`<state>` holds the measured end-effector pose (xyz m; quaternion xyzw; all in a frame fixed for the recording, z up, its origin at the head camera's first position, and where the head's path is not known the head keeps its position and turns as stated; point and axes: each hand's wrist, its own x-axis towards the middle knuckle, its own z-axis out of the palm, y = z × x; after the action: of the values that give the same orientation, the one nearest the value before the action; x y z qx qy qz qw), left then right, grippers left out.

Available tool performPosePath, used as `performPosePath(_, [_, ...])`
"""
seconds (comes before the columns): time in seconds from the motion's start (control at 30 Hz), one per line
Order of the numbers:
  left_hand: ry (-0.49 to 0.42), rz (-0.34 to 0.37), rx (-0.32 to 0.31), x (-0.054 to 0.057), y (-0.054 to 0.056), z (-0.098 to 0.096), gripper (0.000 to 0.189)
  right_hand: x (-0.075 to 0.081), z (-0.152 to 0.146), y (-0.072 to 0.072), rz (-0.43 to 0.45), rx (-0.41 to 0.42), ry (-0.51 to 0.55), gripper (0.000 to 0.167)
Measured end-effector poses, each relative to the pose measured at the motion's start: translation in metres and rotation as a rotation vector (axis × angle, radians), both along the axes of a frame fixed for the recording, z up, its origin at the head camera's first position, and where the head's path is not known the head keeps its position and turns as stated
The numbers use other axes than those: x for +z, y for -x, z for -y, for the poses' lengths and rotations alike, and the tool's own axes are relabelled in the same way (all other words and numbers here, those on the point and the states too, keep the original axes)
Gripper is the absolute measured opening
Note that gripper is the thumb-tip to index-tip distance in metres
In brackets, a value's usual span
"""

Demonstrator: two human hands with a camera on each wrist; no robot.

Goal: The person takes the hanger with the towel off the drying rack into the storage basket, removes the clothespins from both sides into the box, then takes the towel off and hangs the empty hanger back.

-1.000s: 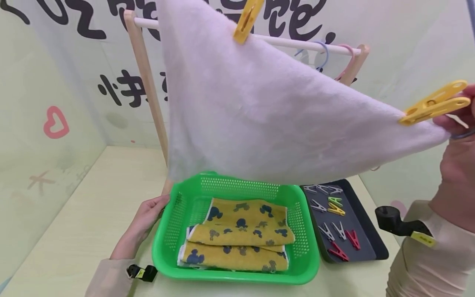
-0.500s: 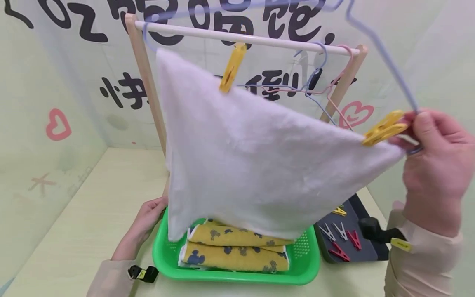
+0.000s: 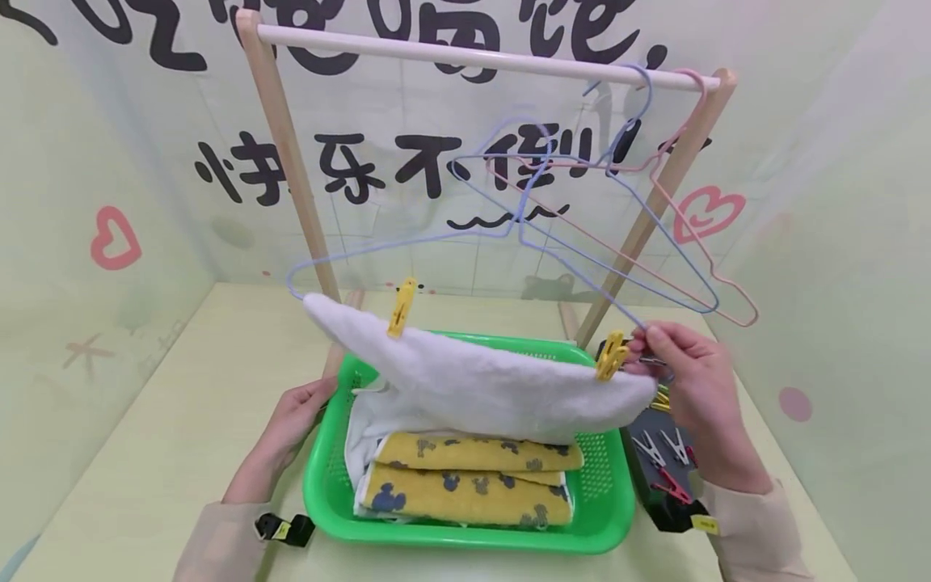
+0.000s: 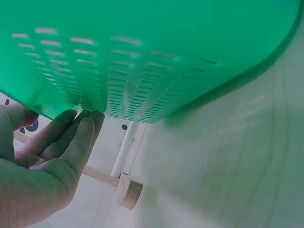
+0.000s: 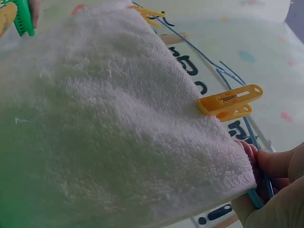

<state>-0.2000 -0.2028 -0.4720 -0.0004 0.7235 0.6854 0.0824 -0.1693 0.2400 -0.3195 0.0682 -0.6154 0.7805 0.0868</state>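
Note:
My right hand pinches the right corner of a blue clothes hanger. A white towel hangs from the hanger's lower bar, held by two yellow clothespins. Its lower part droops into a green basket and hides part of the inside. Folded yellow patterned towels lie in the basket. My left hand grips the basket's left rim; in the left wrist view, its fingers are against the perforated wall from outside.
Behind the basket stands a drying rack with a white rail. A second blue hanger and a pink hanger hang at its right end. A dark tray with several clothespins lies to the right, partly behind my right arm.
My right hand has lowered the blue hanger and towel leftward from high in front of the rack down to the basket. The towel's bottom has sunk into it. My left hand stays at the rim.

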Motion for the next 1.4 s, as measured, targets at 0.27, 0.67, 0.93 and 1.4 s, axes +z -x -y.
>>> performPosePath(0.27, [0.059,0.002,0.067,0.003,-0.001,-0.001,0.051,-0.049,0.003,-0.008,0.141,-0.008,-0.159,0.022])
performPosePath(0.67, [-0.229,-0.226,0.278,0.032,-0.02,-0.007,0.027,-0.083,0.008,-0.011,0.354,0.084,-0.209,0.019])
performPosePath(0.93, [-0.214,-0.209,0.222,0.041,-0.035,-0.005,0.026,-0.091,0.008,-0.01,0.415,0.11,-0.241,0.018])
performPosePath(1.4, [-0.23,0.008,0.094,0.033,-0.049,0.007,0.029,-0.096,0.013,-0.007,0.251,0.067,-0.691,0.022])
